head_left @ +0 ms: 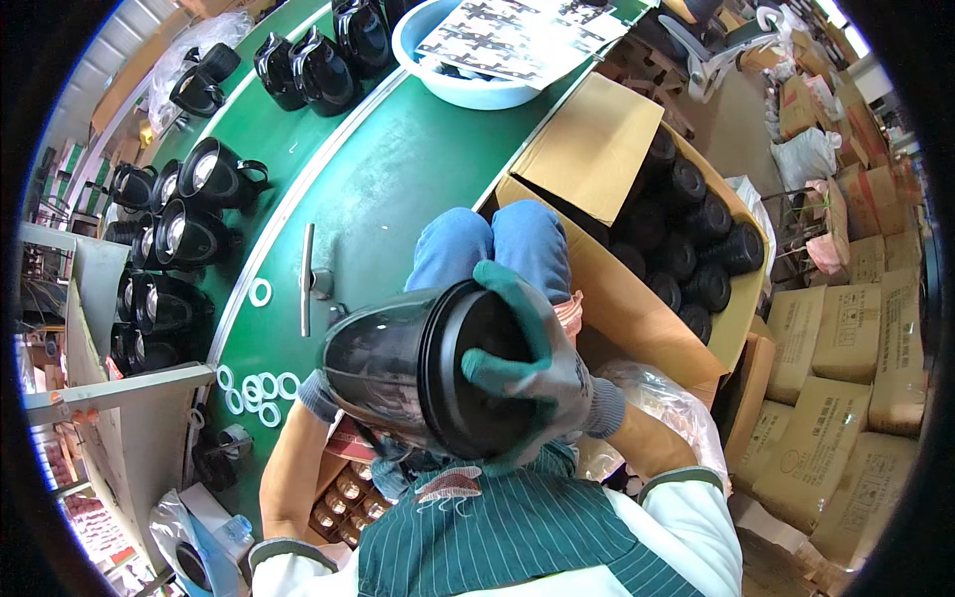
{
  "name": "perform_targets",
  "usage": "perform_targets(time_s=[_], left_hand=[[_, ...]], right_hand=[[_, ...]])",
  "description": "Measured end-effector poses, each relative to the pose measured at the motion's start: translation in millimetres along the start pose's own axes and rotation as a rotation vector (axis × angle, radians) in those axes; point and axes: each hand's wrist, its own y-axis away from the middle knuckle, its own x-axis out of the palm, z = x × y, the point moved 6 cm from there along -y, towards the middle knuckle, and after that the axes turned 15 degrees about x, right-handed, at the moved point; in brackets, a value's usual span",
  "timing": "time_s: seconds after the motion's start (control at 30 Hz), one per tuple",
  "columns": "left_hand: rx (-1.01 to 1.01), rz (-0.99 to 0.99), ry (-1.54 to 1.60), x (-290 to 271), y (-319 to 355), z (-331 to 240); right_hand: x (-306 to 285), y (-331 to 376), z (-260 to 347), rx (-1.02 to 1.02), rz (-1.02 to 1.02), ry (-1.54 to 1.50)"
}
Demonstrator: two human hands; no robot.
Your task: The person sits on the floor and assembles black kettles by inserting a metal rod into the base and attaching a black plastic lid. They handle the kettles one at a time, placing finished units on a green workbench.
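Observation:
Tilted in front of my chest is a large glossy black mug (383, 368) with a wide, flat, ridged-edged round end facing right. My right hand (542, 373), in a green and grey glove, closes over that round end with its thumb and fingers spread across it. At the mug's other side is my left hand (317, 395), gloved too and mostly hidden behind the body, supporting it. A metal T-shaped bar (307, 279) stands on the green work surface (368, 189) beyond the mug. Several white rings (261, 388) lie left of it, one ring (260, 292) apart.
Black handled mugs (189, 234) stand along the left, and more black mugs (323, 70) at the far side. A light blue basin (477, 95) holds patterned paper. At right, an open carton (597, 149) contains black round parts (676, 254); stacked cartons (846, 338) stand beyond.

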Motion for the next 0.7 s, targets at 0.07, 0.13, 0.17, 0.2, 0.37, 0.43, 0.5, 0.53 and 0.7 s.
perform_targets(time_s=[0.07,0.13,0.17,0.2,0.37,0.43,0.5,0.53,0.7], left_hand=[[-0.006,0.026,-0.006,5,-5,-1],[-0.019,0.047,-0.005,10,-6,1],[-0.019,0.052,-0.012,10,-6,0],[-0.024,0.062,-0.018,10,-8,0],[-0.017,0.065,-0.069,-4,-4,-12],[-0.012,0.033,-0.063,-8,-3,-8],[0.001,-0.001,-0.051,-8,-3,0],[0.006,-0.015,-0.049,-8,-3,1],[0.11,-0.089,-0.257,-20,-6,-23]], right_hand=[[3,-3,9,-0.089,0.022,0.004],[7,-6,23,-0.178,0.092,0.069],[8,-6,23,-0.159,0.084,0.064],[9,-6,23,-0.135,0.072,0.064],[-3,11,-7,0.07,-0.075,-0.082],[1,13,-19,0.311,-0.078,-0.243],[-1,13,-23,0.335,-0.098,-0.254],[-6,9,-24,0.239,-0.115,-0.184],[-20,5,-29,0.059,-0.09,-0.141]])
